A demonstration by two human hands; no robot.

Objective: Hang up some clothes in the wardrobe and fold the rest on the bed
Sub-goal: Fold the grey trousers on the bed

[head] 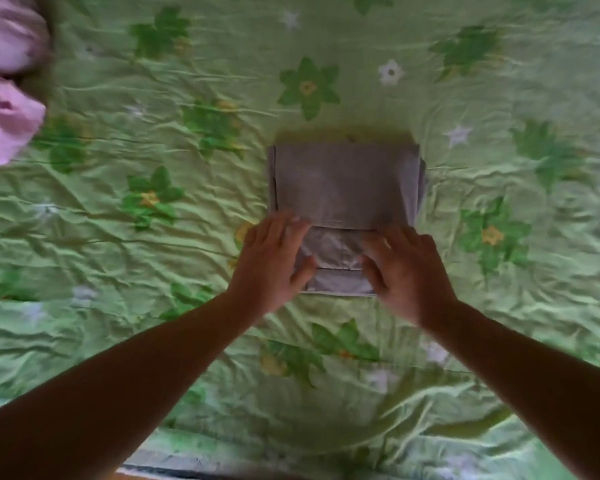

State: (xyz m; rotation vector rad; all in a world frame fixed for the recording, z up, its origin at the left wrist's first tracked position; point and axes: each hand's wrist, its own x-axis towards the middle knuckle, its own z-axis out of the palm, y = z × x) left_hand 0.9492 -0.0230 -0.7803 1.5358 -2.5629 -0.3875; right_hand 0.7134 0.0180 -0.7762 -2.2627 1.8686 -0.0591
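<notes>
Folded grey garment point(347, 181): centre of green floral bedcover point(118, 258), squared into layers.
Left hand point(271, 258): fingers straight, flat on near-left corner, grasping nothing.
Right hand point(409, 271): likewise flat, on near-right corner.
Handling: probably light, soft, limp, with layers prone to sliding apart.
Hold: under both near corners, kept level.
Pink clothes point(4, 119): far left, bunched.

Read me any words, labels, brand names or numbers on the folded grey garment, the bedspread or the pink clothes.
No readable text anywhere.
The folded grey garment shows no print or tag.
The green bedspread has only flowers and stars.
The pink clothes look plain, though the picture is blurred.
</notes>
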